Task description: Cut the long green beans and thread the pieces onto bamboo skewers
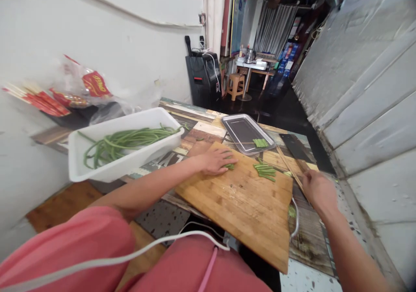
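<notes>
My left hand point(218, 160) lies palm down on the wooden cutting board point(237, 201), its fingers stretched out over cut green bean pieces point(230, 167) that partly show under the fingertips. Further right on the board is a small pile of cut bean pieces point(264, 170). My right hand point(320, 191) is closed at the end of the wooden handle of a knife point(296, 147), whose broad dark blade lies on the table. Thin wooden skewers point(290, 167) run beside and partly beneath that hand. A metal tray point(238, 129) behind the board holds a skewer with bean pieces threaded on it.
At left, a white plastic tub point(152, 151) holds long whole green beans point(121, 144). Behind it are plastic packages point(94, 84) and red-wrapped sticks point(48, 101). A metal handle point(295, 218) is at the board's right edge. A white cable point(139, 251) crosses my front. A black speaker point(203, 77) stands beyond.
</notes>
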The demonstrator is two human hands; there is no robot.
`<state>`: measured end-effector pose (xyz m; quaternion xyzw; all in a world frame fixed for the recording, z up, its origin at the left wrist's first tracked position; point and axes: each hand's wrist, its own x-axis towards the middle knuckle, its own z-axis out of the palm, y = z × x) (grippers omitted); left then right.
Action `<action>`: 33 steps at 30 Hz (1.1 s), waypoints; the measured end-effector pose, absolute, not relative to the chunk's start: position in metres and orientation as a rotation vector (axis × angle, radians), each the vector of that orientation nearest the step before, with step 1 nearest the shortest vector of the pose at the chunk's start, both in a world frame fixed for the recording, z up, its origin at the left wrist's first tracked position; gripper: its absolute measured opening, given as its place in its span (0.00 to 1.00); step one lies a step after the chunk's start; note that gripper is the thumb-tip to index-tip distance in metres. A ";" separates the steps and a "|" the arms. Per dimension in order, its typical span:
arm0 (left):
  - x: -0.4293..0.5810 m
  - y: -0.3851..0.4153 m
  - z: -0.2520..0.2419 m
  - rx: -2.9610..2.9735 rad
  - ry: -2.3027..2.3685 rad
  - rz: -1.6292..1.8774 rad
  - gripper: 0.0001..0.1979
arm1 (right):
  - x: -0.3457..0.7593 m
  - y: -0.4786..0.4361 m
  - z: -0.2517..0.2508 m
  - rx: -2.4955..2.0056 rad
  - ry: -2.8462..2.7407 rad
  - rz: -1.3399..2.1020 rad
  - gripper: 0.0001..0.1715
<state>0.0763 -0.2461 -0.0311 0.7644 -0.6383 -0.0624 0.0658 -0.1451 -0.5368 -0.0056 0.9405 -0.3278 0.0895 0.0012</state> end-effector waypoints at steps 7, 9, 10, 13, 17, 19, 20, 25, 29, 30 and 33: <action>0.031 -0.235 -0.022 2.445 -1.676 0.081 0.37 | -0.204 -0.455 -0.030 3.363 -0.475 0.667 0.18; 0.016 -0.225 -0.023 2.446 -1.585 0.159 0.29 | -0.217 -0.426 -0.038 3.386 -0.404 0.678 0.18; 0.010 -0.220 -0.025 2.452 -1.526 0.167 0.22 | -0.222 -0.415 -0.041 3.378 -0.414 0.686 0.18; -0.001 -0.211 -0.036 2.452 -1.350 0.183 0.14 | -0.229 -0.395 -0.048 3.330 -0.487 0.706 0.18; -0.006 -0.214 -0.047 2.409 -1.240 0.210 0.15 | -0.226 -0.392 -0.051 3.244 -0.522 0.690 0.18; -0.007 -0.218 -0.046 2.403 -1.233 0.178 0.14 | -0.222 -0.396 -0.050 3.198 -0.500 0.659 0.18; -0.007 -0.220 -0.045 2.392 -1.249 0.161 0.15 | -0.220 -0.398 -0.049 3.171 -0.504 0.641 0.18; -0.013 -0.217 -0.042 2.247 -1.363 0.141 0.13 | -0.207 -0.411 -0.045 3.075 -0.609 0.563 0.19; -0.013 -0.208 -0.046 2.136 -1.329 0.235 0.13 | -0.201 -0.414 -0.044 3.107 -0.555 0.583 0.19; -0.013 -0.206 -0.047 2.125 -1.330 0.249 0.13 | -0.200 -0.413 -0.044 3.103 -0.544 0.613 0.18; -0.013 -0.201 -0.047 2.151 -1.309 0.248 0.11 | -0.200 -0.411 -0.048 3.098 -0.522 0.676 0.17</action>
